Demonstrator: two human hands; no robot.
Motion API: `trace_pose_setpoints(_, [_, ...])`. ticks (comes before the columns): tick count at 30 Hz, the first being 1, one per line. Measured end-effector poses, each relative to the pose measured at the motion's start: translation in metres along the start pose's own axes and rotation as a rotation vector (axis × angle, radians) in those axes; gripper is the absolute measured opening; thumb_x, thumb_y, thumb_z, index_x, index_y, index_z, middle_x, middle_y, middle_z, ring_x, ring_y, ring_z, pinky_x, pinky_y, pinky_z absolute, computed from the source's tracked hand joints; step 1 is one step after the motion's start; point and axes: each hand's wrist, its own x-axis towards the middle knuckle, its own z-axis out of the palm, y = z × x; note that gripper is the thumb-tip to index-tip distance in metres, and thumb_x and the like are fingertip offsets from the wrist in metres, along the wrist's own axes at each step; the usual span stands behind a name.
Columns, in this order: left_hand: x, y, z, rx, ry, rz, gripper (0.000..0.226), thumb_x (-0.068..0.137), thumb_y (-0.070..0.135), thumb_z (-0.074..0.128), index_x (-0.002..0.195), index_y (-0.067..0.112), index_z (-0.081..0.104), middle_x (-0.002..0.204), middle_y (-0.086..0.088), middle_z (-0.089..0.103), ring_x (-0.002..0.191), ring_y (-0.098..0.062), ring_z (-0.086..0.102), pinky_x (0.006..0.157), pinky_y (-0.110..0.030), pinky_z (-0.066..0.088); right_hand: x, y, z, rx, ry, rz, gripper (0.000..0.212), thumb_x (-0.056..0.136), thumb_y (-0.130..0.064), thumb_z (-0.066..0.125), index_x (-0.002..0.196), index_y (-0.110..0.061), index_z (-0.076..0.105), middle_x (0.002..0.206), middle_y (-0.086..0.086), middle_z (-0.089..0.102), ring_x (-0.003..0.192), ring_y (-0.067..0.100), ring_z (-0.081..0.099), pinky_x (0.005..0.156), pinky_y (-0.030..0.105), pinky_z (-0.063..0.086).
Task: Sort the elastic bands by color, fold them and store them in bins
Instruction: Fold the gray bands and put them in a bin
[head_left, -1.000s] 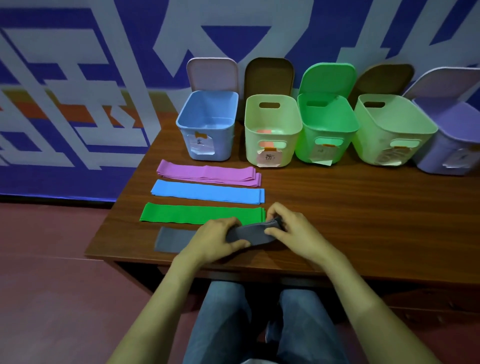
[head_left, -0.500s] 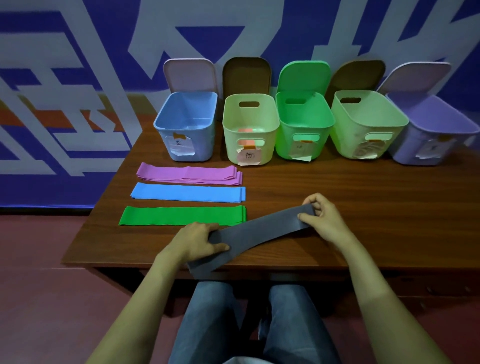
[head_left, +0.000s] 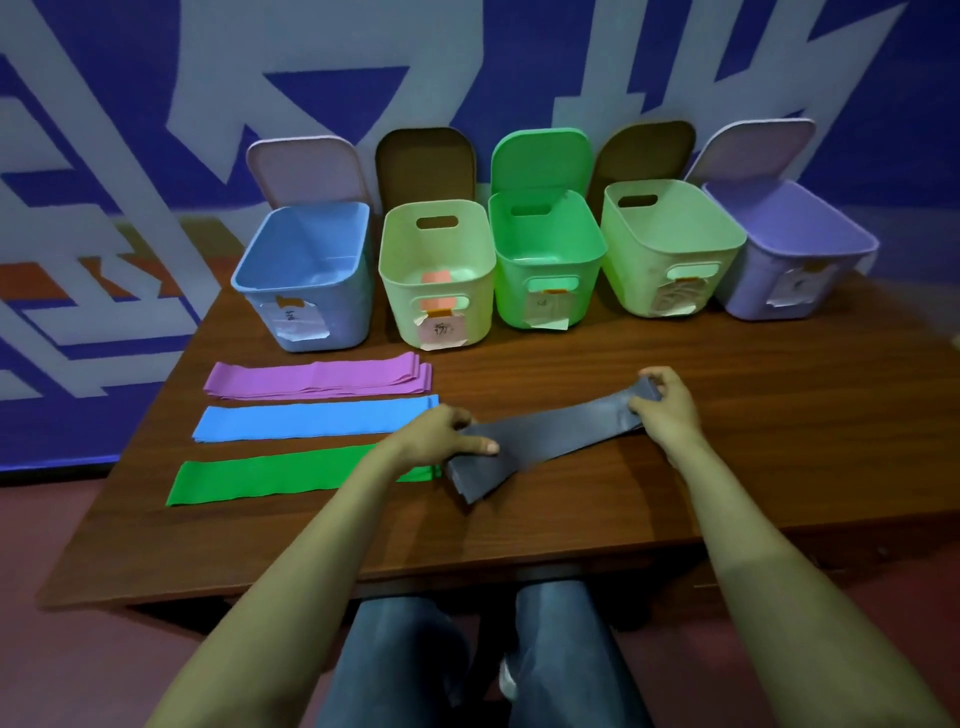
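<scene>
Presently, the grey band (head_left: 545, 441) lies on the table (head_left: 727, 467), on the near side of the green bin (head_left: 511, 306) and well apart from it. It runs on a slant, its lower end nearer the viewer and left of that bin, its upper end right of it.

The left hand (head_left: 441, 436) grips the band near the lower end. The thumb lies flat on top and the fingers are curled round the far edge. A short length of band sticks out past this hand and rests on the table. The right hand (head_left: 662, 402) pinches the upper end, fingers curled in, and that end is bunched and lifted slightly. The band is drawn out between the two hands.

Three more bands lie flat, near-left of the green bin, in parallel rows:
- the purple band (head_left: 317, 376), closest to the bin and folded in layers
- the blue band (head_left: 311, 423), next
- the green band (head_left: 270, 478), farthest, with its right end partly under the left forearm

The green bin stands in the middle of a row of five:
- Just beside it on the left is a pale bin (head_left: 400, 301).
- Beyond the pale bin is the blue bin (head_left: 348, 312).
- Just beside it on the right is a light green bin (head_left: 639, 280).
- Beyond the light green bin is the purple bin (head_left: 748, 291).

Each bin carries a paper label on its front. The writing is too small to read.
</scene>
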Motion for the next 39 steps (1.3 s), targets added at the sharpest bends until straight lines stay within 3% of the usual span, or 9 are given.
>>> trace_pose_setpoints(2, [0.026, 0.005, -0.002, -0.043, -0.029, -0.004, 0.024, 0.078, 0.032, 0.075, 0.08, 0.015, 0.059, 0.072, 0.004, 0.055, 0.067, -0.007, 0.053, 0.059, -0.018, 0.041, 0.013, 0.002, -0.007, -0.044, 0.031, -0.011, 0.038, 0.087, -0.002, 0.054, 0.119, -0.02, 0.053, 0.115, 0.004, 0.051, 0.095, 0.02, 0.051, 0.071, 0.031, 0.041])
trace_pose_setpoints(4, [0.046, 0.007, -0.004, -0.006, -0.04, -0.001, 0.035, 0.075, 0.035, 0.077, 0.099, 0.015, 0.061, 0.087, 0.004, 0.057, 0.084, -0.013, 0.054, 0.067, -0.023, 0.043, 0.025, 0.005, -0.014, -0.088, 0.056, -0.02, 0.036, 0.086, 0.0, 0.053, 0.117, -0.02, 0.054, 0.118, 0.008, 0.055, 0.096, 0.027, 0.056, 0.069, 0.032, 0.043])
trace_pose_setpoints(10, [0.079, 0.011, 0.008, 0.152, 0.044, -0.007, 0.039, 0.077, 0.038, 0.074, 0.107, 0.015, 0.064, 0.108, -0.002, 0.062, 0.096, -0.017, 0.056, 0.074, -0.026, 0.045, 0.039, 0.03, -0.019, -0.3, 0.105, -0.032, 0.04, 0.087, -0.009, 0.057, 0.126, -0.015, 0.05, 0.127, 0.013, 0.051, 0.117, 0.032, 0.047, 0.087, 0.038, 0.042])
trace_pose_setpoints(15, [0.077, 0.004, 0.016, 0.493, 0.199, 0.103, 0.049, 0.081, 0.045, 0.067, 0.119, 0.016, 0.058, 0.113, -0.007, 0.052, 0.106, -0.027, 0.05, 0.091, -0.037, 0.044, 0.034, 0.04, -0.015, -0.451, 0.185, -0.107, 0.046, 0.087, -0.018, 0.057, 0.132, -0.018, 0.049, 0.136, 0.008, 0.044, 0.126, 0.029, 0.034, 0.104, 0.043, 0.03])
trace_pose_setpoints(20, [0.06, -0.001, 0.028, 0.557, 0.076, 0.206, 0.099, 0.063, 0.083, 0.049, 0.14, 0.022, 0.038, 0.137, 0.002, 0.043, 0.123, -0.019, 0.04, 0.105, -0.038, 0.035, 0.034, 0.05, -0.013, -0.439, 0.152, -0.125, 0.035, 0.092, -0.021, 0.05, 0.126, -0.018, 0.055, 0.134, 0.006, 0.045, 0.125, 0.026, 0.036, 0.105, 0.041, 0.028])
trace_pose_setpoints(26, [0.057, -0.004, 0.017, 0.533, 0.129, 0.265, 0.066, 0.081, 0.044, 0.067, 0.138, 0.022, 0.042, 0.14, 0.002, 0.046, 0.126, -0.016, 0.043, 0.103, -0.027, 0.037, 0.034, 0.05, -0.017, -0.419, 0.137, -0.138, 0.034, 0.092, -0.021, 0.05, 0.125, -0.016, 0.056, 0.133, 0.006, 0.045, 0.125, 0.026, 0.036, 0.105, 0.038, 0.028])
trace_pose_setpoints(32, [0.059, -0.002, 0.02, 0.376, 0.067, 0.148, 0.068, 0.081, 0.041, 0.069, 0.139, 0.02, 0.041, 0.144, 0.0, 0.039, 0.133, -0.018, 0.034, 0.111, -0.031, 0.03, 0.034, 0.051, -0.018, -0.433, 0.101, -0.149, 0.036, 0.094, -0.019, 0.048, 0.129, -0.016, 0.055, 0.14, 0.005, 0.041, 0.131, 0.024, 0.033, 0.108, 0.038, 0.025])
trace_pose_setpoints(37, [0.045, 0.006, 0.052, 0.14, 0.586, -0.124, 0.051, 0.09, 0.02, 0.061, 0.135, 0.005, 0.041, 0.137, -0.014, 0.042, 0.127, -0.03, 0.038, 0.104, -0.037, 0.034, 0.028, 0.052, -0.016, -0.484, 0.164, -0.233, 0.035, 0.092, -0.016, 0.052, 0.126, -0.014, 0.057, 0.141, 0.01, 0.039, 0.132, 0.028, 0.031, 0.108, 0.043, 0.028])
trace_pose_setpoints(39, [0.049, 0.012, 0.058, 0.112, 0.603, -0.312, 0.049, 0.09, 0.015, 0.06, 0.13, -0.002, 0.039, 0.134, -0.022, 0.04, 0.124, -0.037, 0.037, 0.102, -0.041, 0.034, 0.026, 0.052, -0.015, -0.497, 0.199, -0.268, 0.029, 0.09, -0.014, 0.055, 0.119, -0.013, 0.06, 0.138, 0.011, 0.041, 0.131, 0.029, 0.032, 0.107, 0.043, 0.03])
